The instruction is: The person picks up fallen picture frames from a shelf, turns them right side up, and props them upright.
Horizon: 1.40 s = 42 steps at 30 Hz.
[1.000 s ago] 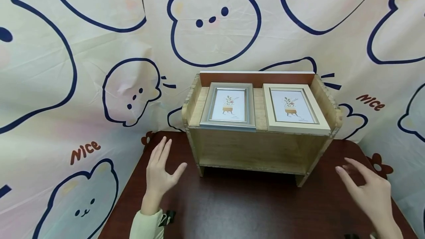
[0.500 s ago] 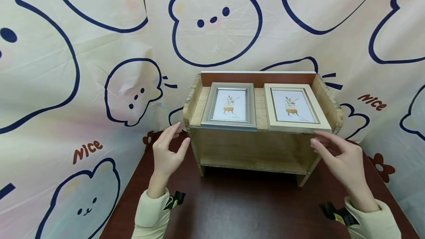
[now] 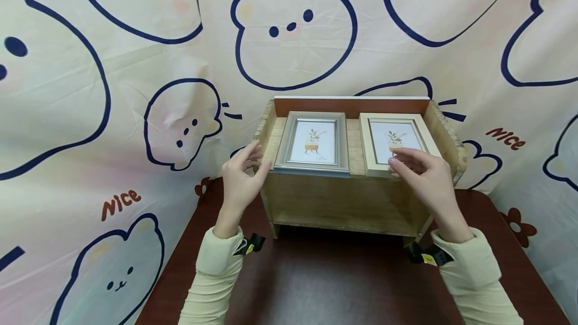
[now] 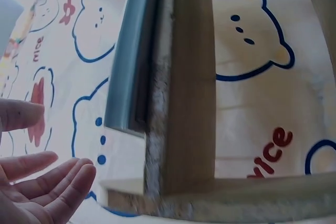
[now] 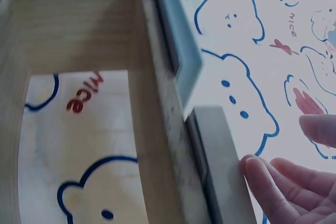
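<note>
Two picture frames with potted-plant prints lie side by side on the top of a small wooden shelf (image 3: pixel 334 202). The left one is a silver frame (image 3: pixel 313 142), the right one a cream frame (image 3: pixel 395 132). My left hand (image 3: pixel 241 182) is raised by the shelf's left side, thumb and fingers apart, near the silver frame's lower left corner. Over the lower part of the cream frame hovers my right hand (image 3: pixel 426 177), hiding some of its print. In the right wrist view the thumb and fingertips (image 5: pixel 257 171) are spread, close to the cream frame's edge; contact cannot be told.
The shelf stands on a dark brown table (image 3: pixel 334 280) and has raised wooden side panels (image 3: pixel 444 137). Behind it hangs a pale cloth (image 3: pixel 289 59) with cartoon bear outlines. A black strap device (image 3: pixel 250 245) is worn at each wrist.
Both hands have moved up and inward towards the frames. The right hand has travelled farther left, from beside the shelf to over the cream frame. The frames stay in place.
</note>
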Each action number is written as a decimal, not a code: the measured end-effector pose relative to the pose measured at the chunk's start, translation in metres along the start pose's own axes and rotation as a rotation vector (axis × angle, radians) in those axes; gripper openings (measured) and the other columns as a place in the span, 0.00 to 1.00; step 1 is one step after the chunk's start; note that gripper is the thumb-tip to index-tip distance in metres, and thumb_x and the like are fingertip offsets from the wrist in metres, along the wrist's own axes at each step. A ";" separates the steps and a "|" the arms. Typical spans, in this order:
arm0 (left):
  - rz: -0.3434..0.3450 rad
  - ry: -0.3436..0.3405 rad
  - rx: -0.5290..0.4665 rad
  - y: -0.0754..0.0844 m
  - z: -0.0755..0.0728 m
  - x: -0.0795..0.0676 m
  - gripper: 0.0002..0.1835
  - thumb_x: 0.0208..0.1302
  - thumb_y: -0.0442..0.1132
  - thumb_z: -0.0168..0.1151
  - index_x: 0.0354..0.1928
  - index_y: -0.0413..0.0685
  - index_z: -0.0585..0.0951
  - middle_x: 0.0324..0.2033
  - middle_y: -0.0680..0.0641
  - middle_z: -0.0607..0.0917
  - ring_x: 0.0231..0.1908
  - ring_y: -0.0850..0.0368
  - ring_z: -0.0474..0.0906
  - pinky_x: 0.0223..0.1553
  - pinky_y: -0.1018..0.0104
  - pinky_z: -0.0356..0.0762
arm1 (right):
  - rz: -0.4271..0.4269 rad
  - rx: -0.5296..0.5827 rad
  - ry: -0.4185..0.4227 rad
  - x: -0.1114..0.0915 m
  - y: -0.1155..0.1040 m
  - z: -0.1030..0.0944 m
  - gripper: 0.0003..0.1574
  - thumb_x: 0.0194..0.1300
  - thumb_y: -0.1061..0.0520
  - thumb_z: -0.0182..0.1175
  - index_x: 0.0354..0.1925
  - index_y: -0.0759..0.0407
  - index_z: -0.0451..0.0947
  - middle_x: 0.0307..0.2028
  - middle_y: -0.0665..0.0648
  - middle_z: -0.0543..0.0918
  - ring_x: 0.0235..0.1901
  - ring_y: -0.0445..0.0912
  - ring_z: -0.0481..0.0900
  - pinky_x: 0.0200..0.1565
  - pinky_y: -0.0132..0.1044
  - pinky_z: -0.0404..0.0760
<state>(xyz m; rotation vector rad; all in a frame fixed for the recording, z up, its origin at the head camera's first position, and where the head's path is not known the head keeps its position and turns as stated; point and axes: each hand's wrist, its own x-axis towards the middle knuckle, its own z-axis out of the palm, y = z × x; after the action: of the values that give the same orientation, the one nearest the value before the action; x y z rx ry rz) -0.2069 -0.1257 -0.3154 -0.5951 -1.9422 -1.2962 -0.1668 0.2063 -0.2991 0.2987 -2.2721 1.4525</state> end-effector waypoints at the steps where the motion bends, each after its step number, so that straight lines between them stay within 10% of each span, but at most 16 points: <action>1: -0.014 -0.008 -0.011 0.001 0.002 0.003 0.21 0.49 0.24 0.66 0.48 0.26 0.76 0.38 0.30 0.81 0.35 0.39 0.80 0.34 0.54 0.81 | 0.006 0.016 -0.006 0.003 -0.002 0.002 0.22 0.61 0.57 0.60 0.49 0.71 0.75 0.30 0.43 0.82 0.28 0.38 0.82 0.31 0.26 0.80; 11: -0.159 -0.127 0.031 0.006 0.022 0.026 0.25 0.51 0.31 0.66 0.53 0.30 0.75 0.45 0.33 0.80 0.42 0.41 0.79 0.39 0.56 0.80 | 0.068 -0.027 -0.072 0.037 -0.015 0.025 0.27 0.61 0.52 0.60 0.52 0.70 0.74 0.41 0.66 0.81 0.30 0.37 0.81 0.31 0.26 0.79; 22: -0.343 -0.290 0.139 0.000 0.040 0.046 0.32 0.56 0.42 0.64 0.61 0.35 0.68 0.57 0.36 0.73 0.54 0.43 0.72 0.51 0.54 0.73 | 0.148 -0.186 -0.231 0.071 -0.017 0.045 0.34 0.62 0.48 0.58 0.61 0.66 0.67 0.54 0.68 0.74 0.52 0.59 0.74 0.50 0.50 0.74; 30: -0.416 -0.339 0.324 -0.007 0.048 0.053 0.37 0.55 0.49 0.63 0.65 0.43 0.65 0.57 0.39 0.74 0.55 0.46 0.71 0.53 0.47 0.67 | 0.212 -0.286 -0.351 0.086 -0.019 0.062 0.39 0.63 0.45 0.55 0.64 0.67 0.61 0.61 0.67 0.67 0.59 0.58 0.67 0.53 0.50 0.72; 42: -0.509 -0.351 0.143 -0.018 0.055 0.054 0.39 0.58 0.40 0.60 0.68 0.35 0.56 0.66 0.38 0.60 0.64 0.47 0.59 0.63 0.57 0.59 | 0.182 -0.393 -0.429 0.091 -0.021 0.078 0.42 0.61 0.54 0.57 0.66 0.72 0.53 0.61 0.73 0.64 0.59 0.62 0.64 0.56 0.53 0.68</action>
<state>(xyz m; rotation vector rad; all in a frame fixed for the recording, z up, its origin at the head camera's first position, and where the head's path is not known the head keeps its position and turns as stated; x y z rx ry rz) -0.2703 -0.0830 -0.2976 -0.2723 -2.5704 -1.4008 -0.2569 0.1313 -0.2682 0.3097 -2.9341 1.0562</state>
